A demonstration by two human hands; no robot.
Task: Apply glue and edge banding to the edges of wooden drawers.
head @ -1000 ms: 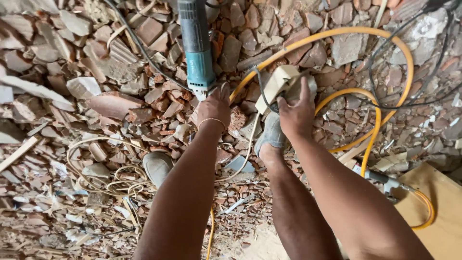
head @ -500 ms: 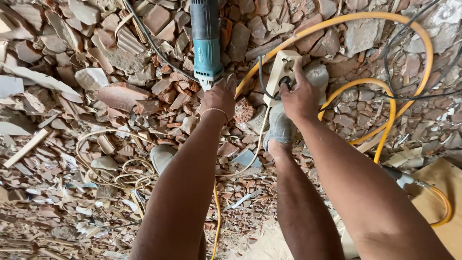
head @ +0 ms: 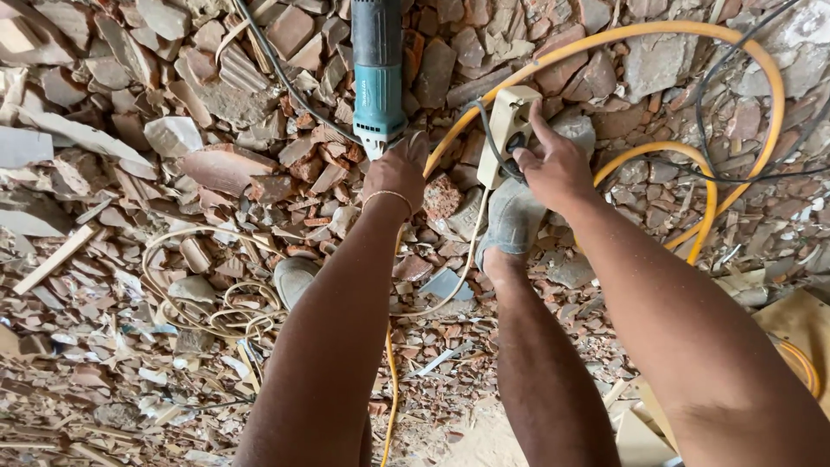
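A teal and grey power tool lies on brick rubble, its rear end pointing at me. My left hand rests at that rear end with a thin bracelet on the wrist; its fingers are curled under and hidden. A cream socket box stands tilted on the rubble to the right. My right hand grips a black plug at the box's face, forefinger laid along its side. A black cable loops from the plug.
Broken red bricks and tile shards cover the ground. A yellow hose curves around the box. Thin black cables run at the right. My grey shoes stand in the rubble. Pale wire coils lie left.
My right hand has shifted from covering the socket box to gripping the plug at its face. My left hand stays at the tool's rear end, now a little to its right.
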